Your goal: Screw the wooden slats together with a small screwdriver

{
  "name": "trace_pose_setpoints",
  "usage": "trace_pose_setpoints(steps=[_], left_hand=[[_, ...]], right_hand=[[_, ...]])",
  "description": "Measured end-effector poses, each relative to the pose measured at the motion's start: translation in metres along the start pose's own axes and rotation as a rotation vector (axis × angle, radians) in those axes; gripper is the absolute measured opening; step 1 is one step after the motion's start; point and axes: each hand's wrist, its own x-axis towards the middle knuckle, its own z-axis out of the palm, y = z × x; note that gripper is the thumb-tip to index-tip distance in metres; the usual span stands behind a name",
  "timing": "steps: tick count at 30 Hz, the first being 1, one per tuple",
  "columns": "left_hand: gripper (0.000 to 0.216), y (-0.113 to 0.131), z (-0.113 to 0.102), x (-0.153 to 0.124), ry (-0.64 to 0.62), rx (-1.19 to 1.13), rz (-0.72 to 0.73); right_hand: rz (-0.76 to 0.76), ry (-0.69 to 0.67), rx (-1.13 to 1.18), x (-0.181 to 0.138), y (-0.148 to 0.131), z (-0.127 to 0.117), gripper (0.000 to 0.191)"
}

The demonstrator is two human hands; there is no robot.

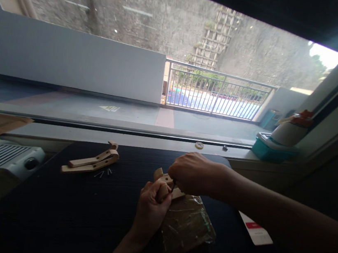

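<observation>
My left hand (150, 211) is closed around a small light wooden piece (164, 182) held just above the dark table (52, 210). My right hand (192, 173) is curled over the same piece from the right, pinching a thin dark tool whose tip shows at the wood; the rest of the tool is hidden. A clear plastic bag (189, 224) of wooden parts lies right under both hands. Further left on the table lie two curved wooden strips (92, 162) with a few small screws (102, 173) beside them.
A white card with a red mark (255, 231) lies right of the bag. A grey ribbed device (0, 156) sits at the left edge. On the window sill stand a teal box with a white object (278, 145) and a small tape roll (199, 145).
</observation>
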Motion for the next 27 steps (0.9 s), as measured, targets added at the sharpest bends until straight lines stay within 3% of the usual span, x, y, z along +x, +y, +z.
trace_pose_setpoints(steps=[6, 15, 19, 22, 27], left_hand=[[0.005, 0.001, 0.0, 0.001, 0.003, -0.002, 0.002], [0.004, -0.002, 0.001, 0.0, 0.023, 0.014, 0.008], [0.004, -0.003, 0.002, 0.0, 0.03, 0.013, 0.013], [0.004, 0.0, 0.0, 0.001, 0.006, 0.019, 0.013], [0.009, 0.005, -0.011, 0.001, -0.115, -0.062, -0.046]], right_hand=[[0.135, -0.038, 0.084, 0.0, 0.003, -0.004, 0.017], [-0.008, -0.028, 0.061, 0.001, 0.003, -0.01, 0.014], [0.051, -0.016, 0.115, 0.0, 0.005, -0.005, 0.017], [0.108, -0.03, 0.132, -0.001, 0.007, -0.006, 0.022], [0.071, -0.078, 0.114, -0.001, 0.009, -0.009, 0.023]])
